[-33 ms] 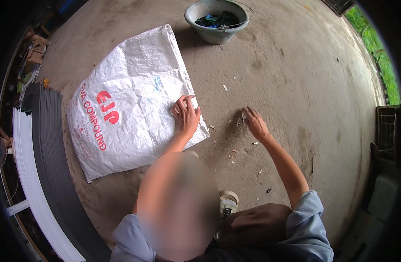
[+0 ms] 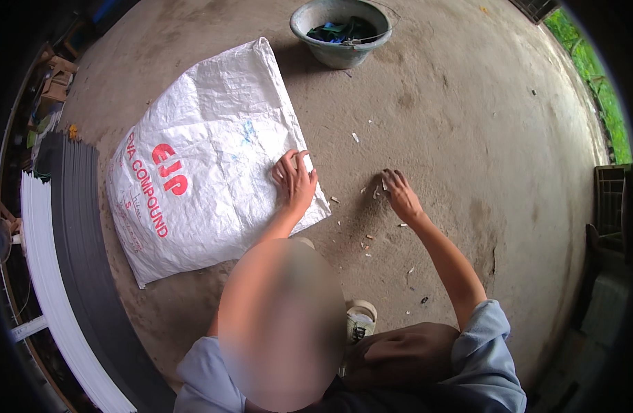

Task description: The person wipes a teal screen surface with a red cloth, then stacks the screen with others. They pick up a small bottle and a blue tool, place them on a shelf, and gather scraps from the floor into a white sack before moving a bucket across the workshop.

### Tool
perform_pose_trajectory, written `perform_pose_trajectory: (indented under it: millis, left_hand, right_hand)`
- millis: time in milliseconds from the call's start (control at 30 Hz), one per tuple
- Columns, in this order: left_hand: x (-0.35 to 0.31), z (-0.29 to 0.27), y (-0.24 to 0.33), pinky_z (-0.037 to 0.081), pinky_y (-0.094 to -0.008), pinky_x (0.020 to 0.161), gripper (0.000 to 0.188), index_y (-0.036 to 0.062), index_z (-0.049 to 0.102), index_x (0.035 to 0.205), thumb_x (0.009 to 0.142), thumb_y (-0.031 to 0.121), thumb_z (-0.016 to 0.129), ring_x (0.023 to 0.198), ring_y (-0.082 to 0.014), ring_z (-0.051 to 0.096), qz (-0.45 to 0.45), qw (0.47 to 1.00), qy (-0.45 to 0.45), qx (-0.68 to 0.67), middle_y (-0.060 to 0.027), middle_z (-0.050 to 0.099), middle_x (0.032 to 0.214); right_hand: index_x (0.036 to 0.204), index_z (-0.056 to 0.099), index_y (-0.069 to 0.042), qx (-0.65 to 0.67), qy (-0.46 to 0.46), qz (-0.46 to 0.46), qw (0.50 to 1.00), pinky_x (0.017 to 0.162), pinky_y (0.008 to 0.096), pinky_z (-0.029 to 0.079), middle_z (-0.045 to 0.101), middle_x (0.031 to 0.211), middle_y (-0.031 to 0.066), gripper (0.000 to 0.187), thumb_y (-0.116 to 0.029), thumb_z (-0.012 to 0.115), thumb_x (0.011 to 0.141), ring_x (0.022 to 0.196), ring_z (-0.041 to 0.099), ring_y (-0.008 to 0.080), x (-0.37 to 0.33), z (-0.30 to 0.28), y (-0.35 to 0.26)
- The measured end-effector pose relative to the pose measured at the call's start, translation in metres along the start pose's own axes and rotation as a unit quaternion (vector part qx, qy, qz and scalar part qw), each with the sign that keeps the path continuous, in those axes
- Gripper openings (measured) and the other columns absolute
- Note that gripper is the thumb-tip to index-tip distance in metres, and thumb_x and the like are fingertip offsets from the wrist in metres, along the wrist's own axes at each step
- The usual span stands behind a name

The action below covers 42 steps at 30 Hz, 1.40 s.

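Observation:
A large white woven sack (image 2: 213, 131) with red printing lies flat on the concrete floor to my left. My left hand (image 2: 296, 182) rests on its right-hand edge, fingers bent and gripping the plastic there. Off to the right, my right hand (image 2: 402, 196) reaches down to the floor, its fingertips pinched together on a small pale scrap (image 2: 385, 184). Several more little scraps, such as a whitish piece (image 2: 369, 237), are scattered on the floor between the hand and my shoe (image 2: 361, 320).
A grey bucket (image 2: 340, 54) with dark cloth-like stuff inside stands beyond the sack. Along the left are stacked dark sheets (image 2: 82, 227) and white sheets (image 2: 58, 275). A dark slatted crate (image 2: 611, 206) sits at the far right, with grass (image 2: 592, 76) past the floor's edge.

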<state>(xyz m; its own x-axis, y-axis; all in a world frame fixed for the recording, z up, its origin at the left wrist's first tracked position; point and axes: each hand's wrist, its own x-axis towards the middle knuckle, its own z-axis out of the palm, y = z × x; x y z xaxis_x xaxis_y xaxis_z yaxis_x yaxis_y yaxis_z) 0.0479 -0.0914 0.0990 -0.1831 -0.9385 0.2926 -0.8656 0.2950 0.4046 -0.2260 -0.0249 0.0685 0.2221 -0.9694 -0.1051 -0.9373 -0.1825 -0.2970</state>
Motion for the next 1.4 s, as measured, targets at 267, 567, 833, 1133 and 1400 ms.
perform_pose_trajectory:
  millis: [267,567,833,1133,1400]
  left_hand:
    - [-0.01,0.029,0.002,0.026,-0.0451,0.103,0.034,0.0144,0.059,0.103,0.073,0.021,0.072,0.104,-0.0172,0.051,0.245,0.939,-0.237,0.034,-0.002,0.055,0.102]
    - [-0.019,0.045,0.001,0.037,-0.0357,0.087,0.026,0.0124,0.058,0.093,0.073,0.024,0.072,0.095,-0.0171,0.053,0.261,0.935,-0.228,0.073,-0.0004,0.055,0.092]
    - [-0.023,0.041,0.0,0.041,-0.0332,0.078,0.02,0.0106,0.059,0.094,0.078,0.018,0.067,0.088,-0.018,0.055,0.244,0.937,-0.246,0.036,-0.0038,0.059,0.085]
    - [0.043,0.016,-0.031,0.052,-0.0311,0.071,0.013,0.0056,0.06,0.093,0.08,0.005,0.06,0.08,-0.0199,0.062,0.272,0.942,-0.182,0.076,-0.0086,0.057,0.09]
    - [0.08,-0.037,-0.051,0.038,-0.0335,0.082,0.013,0.0103,0.065,0.073,0.082,0.016,0.057,0.068,-0.0199,0.062,0.307,0.874,-0.273,0.26,-0.0059,0.063,0.08]
  right_hand:
    - [0.118,0.052,0.0,-0.024,0.016,-0.034,0.999,0.092,0.0336,0.047,0.047,0.123,0.0119,0.043,0.003,0.054,0.075,0.119,0.042,0.0296,-0.023,0.025,-0.009]
    - [0.107,0.059,-0.001,0.076,0.015,-0.055,0.995,0.088,0.0333,0.052,0.053,0.112,0.0119,0.034,0.007,0.056,0.075,0.11,0.05,0.0268,-0.005,0.016,-0.008]
    - [0.108,0.057,-0.001,-0.017,0.014,-0.12,0.993,0.085,0.0361,0.05,0.05,0.111,0.0123,0.034,0.001,0.056,0.074,0.11,0.047,0.0281,-0.016,0.029,-0.009]
    - [0.115,0.056,0.0,-0.065,-0.04,-0.084,0.994,0.094,0.0342,0.046,0.05,0.121,0.0155,0.031,-0.008,0.055,0.085,0.12,0.044,0.0304,-0.007,0.029,-0.016]
    - [0.087,0.065,0.002,0.372,0.149,0.094,0.911,0.071,0.0352,0.051,0.066,0.088,0.018,0.012,0.002,0.055,0.08,0.081,0.065,0.03,0.101,-0.001,-0.093]
